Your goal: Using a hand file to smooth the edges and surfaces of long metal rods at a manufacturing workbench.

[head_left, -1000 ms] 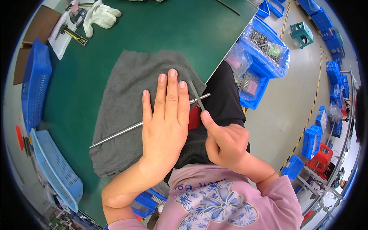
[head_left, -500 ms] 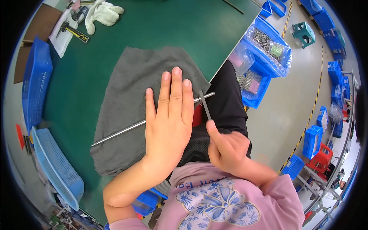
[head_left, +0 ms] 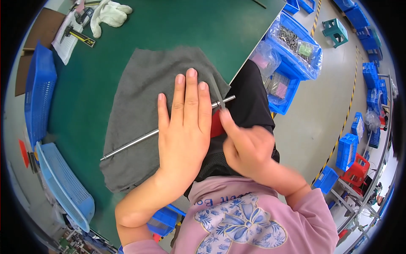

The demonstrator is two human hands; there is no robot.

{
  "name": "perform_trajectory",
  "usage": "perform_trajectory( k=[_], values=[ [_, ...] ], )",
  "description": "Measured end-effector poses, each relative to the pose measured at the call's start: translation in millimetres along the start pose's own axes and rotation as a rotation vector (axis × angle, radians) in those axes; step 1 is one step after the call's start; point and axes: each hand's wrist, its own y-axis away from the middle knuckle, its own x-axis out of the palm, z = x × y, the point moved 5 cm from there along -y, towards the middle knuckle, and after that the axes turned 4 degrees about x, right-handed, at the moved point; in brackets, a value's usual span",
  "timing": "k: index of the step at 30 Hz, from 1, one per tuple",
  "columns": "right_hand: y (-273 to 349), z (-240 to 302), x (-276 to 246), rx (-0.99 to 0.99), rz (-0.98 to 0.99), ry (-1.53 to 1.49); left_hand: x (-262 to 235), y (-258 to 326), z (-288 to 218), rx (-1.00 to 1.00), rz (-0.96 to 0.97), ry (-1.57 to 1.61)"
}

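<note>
**Work under way, finish not in sight**

My right hand [head_left: 249,146] is curled closed at the near end of a flat grey strip [head_left: 217,89], thumb extended towards it; it is blurred, so I can't be sure how the fingers sit. My left hand [head_left: 184,131] lies open and flat, palm down over a shiny metal rod [head_left: 131,144], steadying it, I judge. The rod slants over a grey cloth [head_left: 139,84], its right end poking out above my dark trousers [head_left: 249,97]; the strip crosses it just short of that end. So I'd call the work begun; no finished part shows, and how much is left I can't tell. Right of the cloth, the green table [head_left: 177,25] ends close by, blue crates [head_left: 291,101] beyond. A light-blue basket [head_left: 69,194] bounds the left. The widest room lies far of the cloth, towards the white glove [head_left: 111,16].
</note>
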Motion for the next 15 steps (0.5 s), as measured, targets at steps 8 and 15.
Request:
perform_trajectory(
  k=[8,15],
  values=[
    [-6,-3,1,0.019,-0.039,-0.082,-2,-1,0,-0.002,0.017,0.002],
    [-11,-6,7,0.007,-0.093,-0.101,-2,-2,-1,0.003,0.028,-0.017]
  ],
)
